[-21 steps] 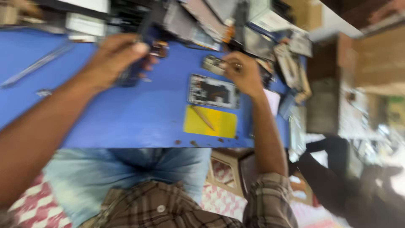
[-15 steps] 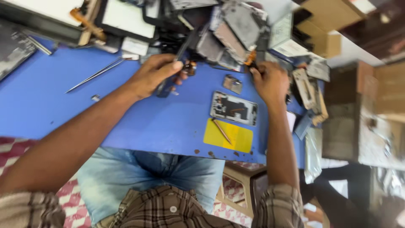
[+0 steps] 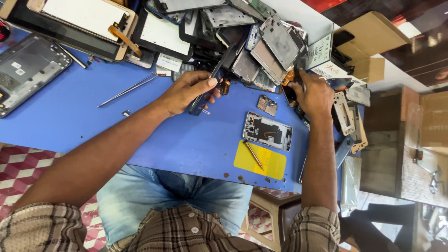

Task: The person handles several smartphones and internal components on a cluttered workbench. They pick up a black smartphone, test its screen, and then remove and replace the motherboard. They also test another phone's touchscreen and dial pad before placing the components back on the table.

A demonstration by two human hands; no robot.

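Observation:
My left hand (image 3: pixel 186 91) grips a thin dark phone part (image 3: pixel 212 77) that stands tilted on the blue table (image 3: pixel 93 121). My right hand (image 3: pixel 313 93) reaches into the heap of phone parts (image 3: pixel 261 51) at the table's far edge, fingers closed on a small dark piece with an orange strip (image 3: pixel 290 81). Between the hands lies a small circuit board (image 3: pixel 267 105). Nearer me sits an opened phone frame (image 3: pixel 268 131) beside a yellow pad (image 3: pixel 260 161) with a thin tool (image 3: pixel 254 155) on it.
Metal tweezers (image 3: pixel 127 89) lie left of my left hand. A dark phone back (image 3: pixel 28 72) and white screen panels (image 3: pixel 84 16) fill the far left. Cardboard boxes (image 3: pixel 368 42) and a metal bracket (image 3: pixel 344 113) stand at the right. My knees are under the table's near edge.
The camera has tilted so the table's far clutter is in fuller view. My right hand has moved further into the parts heap. The left hand keeps hold of the dark part.

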